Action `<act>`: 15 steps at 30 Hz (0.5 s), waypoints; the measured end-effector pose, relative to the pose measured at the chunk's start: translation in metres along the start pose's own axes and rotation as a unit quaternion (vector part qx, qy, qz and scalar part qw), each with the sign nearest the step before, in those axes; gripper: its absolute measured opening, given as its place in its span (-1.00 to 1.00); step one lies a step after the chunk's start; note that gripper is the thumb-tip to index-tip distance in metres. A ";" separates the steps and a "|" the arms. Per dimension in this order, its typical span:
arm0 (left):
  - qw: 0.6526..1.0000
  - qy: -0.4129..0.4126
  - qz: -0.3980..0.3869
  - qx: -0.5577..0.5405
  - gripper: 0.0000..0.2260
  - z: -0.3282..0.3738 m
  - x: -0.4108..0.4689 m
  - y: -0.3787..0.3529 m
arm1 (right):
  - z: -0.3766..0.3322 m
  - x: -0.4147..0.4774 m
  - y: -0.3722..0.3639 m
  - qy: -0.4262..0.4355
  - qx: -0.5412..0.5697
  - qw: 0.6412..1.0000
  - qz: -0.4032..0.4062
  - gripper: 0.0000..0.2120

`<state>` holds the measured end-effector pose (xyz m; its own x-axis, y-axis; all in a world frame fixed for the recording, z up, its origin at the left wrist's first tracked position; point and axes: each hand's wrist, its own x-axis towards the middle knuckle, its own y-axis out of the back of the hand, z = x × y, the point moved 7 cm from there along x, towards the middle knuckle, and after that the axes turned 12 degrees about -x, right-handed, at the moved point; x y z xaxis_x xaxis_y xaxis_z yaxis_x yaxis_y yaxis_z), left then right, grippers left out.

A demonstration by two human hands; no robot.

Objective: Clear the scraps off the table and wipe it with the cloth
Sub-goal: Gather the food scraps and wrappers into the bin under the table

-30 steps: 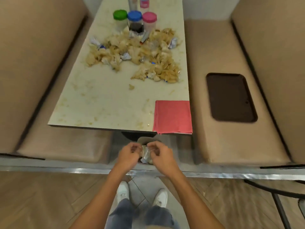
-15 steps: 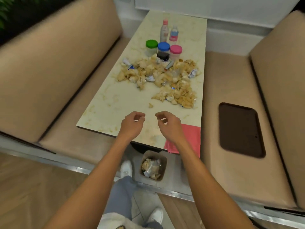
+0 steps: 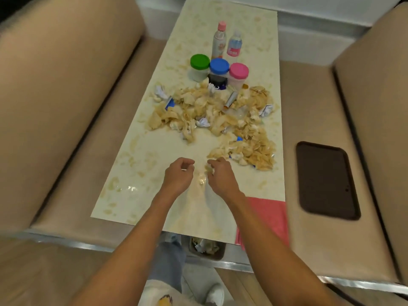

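The table (image 3: 154, 173) carries a wide heap of scraps (image 3: 212, 113) across its middle, just beyond both hands. The cloth (image 3: 269, 215) lies on the near right corner, under the right forearm. The bin (image 3: 207, 248) sits below the near edge. The left hand (image 3: 178, 175) hovers with fingers curled in, holding nothing I can see. The right hand (image 3: 220, 175) curls its fingertips onto a lone scrap (image 3: 208, 168); whether it grips it, I can't tell.

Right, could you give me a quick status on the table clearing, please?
Left hand curled, empty; right hand at a lone scrap, grip unclear. Scrap pile mostly uncleared; cloth unused at near corner. Jars stand against the pile.
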<state>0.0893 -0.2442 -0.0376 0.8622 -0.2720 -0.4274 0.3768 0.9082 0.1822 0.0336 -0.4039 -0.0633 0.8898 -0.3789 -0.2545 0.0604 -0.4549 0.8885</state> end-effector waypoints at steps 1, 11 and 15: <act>1.000 0.009 -0.007 0.005 -0.85 0.001 0.007 0.002 | -0.002 0.004 -0.003 -0.014 -0.006 1.000 0.003 -0.64; 0.980 0.155 -0.050 -0.115 -0.78 0.008 0.047 0.006 | -0.033 0.000 0.025 -0.147 0.187 0.969 0.067 -0.91; 0.895 0.265 -0.069 -0.352 -0.72 0.023 0.037 -0.015 | -0.052 -0.005 0.048 -0.171 0.291 0.934 0.116 -0.90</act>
<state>0.1236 -0.2750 -0.0357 0.4719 -0.3783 -0.7964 -0.0001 0.9033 -0.4291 0.0558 -0.3817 0.0001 0.6455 -0.7122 -0.2760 -0.4615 -0.6516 0.6021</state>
